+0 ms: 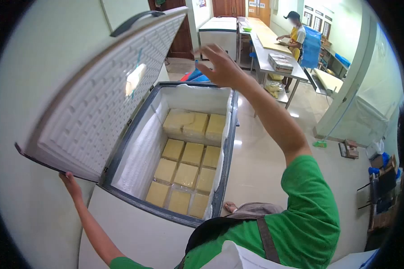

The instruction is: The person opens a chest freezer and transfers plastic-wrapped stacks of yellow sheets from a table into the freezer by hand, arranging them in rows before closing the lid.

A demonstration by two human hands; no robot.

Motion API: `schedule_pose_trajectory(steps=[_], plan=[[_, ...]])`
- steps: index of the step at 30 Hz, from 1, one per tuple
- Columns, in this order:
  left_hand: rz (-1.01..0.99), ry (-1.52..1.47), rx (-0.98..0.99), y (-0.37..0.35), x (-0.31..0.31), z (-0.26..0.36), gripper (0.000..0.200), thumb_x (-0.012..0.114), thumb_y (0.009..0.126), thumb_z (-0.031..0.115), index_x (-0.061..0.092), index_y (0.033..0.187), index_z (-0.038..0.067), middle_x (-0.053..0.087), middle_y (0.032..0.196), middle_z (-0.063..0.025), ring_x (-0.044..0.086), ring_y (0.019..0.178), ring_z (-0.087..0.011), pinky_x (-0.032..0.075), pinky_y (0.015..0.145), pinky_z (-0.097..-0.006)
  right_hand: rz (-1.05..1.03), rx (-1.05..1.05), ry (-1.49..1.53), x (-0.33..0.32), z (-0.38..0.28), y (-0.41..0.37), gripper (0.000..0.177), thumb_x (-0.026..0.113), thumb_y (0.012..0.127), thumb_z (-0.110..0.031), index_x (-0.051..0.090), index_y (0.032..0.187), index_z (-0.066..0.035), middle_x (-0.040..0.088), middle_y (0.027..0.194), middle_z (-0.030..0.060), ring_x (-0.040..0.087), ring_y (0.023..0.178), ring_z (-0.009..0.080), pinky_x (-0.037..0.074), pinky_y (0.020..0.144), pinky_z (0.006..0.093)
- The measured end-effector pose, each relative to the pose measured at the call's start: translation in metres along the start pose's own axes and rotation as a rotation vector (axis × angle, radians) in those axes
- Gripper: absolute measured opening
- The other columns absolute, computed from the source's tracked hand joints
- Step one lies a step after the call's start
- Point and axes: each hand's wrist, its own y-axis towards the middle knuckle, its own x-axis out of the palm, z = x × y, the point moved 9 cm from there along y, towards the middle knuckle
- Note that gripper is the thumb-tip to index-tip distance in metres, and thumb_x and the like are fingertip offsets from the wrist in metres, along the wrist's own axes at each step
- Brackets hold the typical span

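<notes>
A chest freezer (227, 179) stands in front of me with its white lid (90, 103) raised on the left. My left hand (70, 184) grips the lower near edge of that lid. Above the far end of the freezer, my right hand (222, 67) is raised with its fingers apart and nothing in them. Several yellowish square blocks in clear wrapping (184, 175) lie in rows on the freezer floor. At the far end, larger wrapped yellowish blocks (188, 123) sit higher. Frost coats the inner walls.
A person in a cap (296, 38) works at a long metal table (296, 74) at the back right. Wrapped packs (280, 62) rest on its near end. Another white freezer (217, 38) stands behind. A green broom (320, 144) and a stacked rack (381, 193) are on the right.
</notes>
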Motion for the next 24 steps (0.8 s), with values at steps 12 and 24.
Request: schedule_pose_trajectory(steps=[12,24], plan=[[-0.395,0.13,-0.07,-0.179,0.051,-0.048,0.059,0.051,0.097,0.025,0.026,0.143,-0.001,0.031,0.147,-0.0201,0.03,0.137,-0.0323,0.025,0.113,-0.0413,-0.511,-0.11,-0.656,0.104,0.143,0.049,0.033,0.061,0.082,-0.018,0.063,0.115,-0.015,0.063,0.114,0.0116,0.061,0.108,0.0335,0.051,0.086,0.048],[-1.26,0.67,-0.368,-0.244,0.125,0.172,0.076,0.068,0.085,0.034,0.035,0.144,0.0,0.033,0.148,-0.0251,0.03,0.139,-0.0361,0.025,0.114,-0.0387,-1.207,-0.023,-0.267,0.212,0.231,-0.303,0.046,0.084,0.061,-0.049,0.073,0.085,-0.01,0.071,0.089,0.0109,0.068,0.085,0.0291,0.055,0.073,0.0407]])
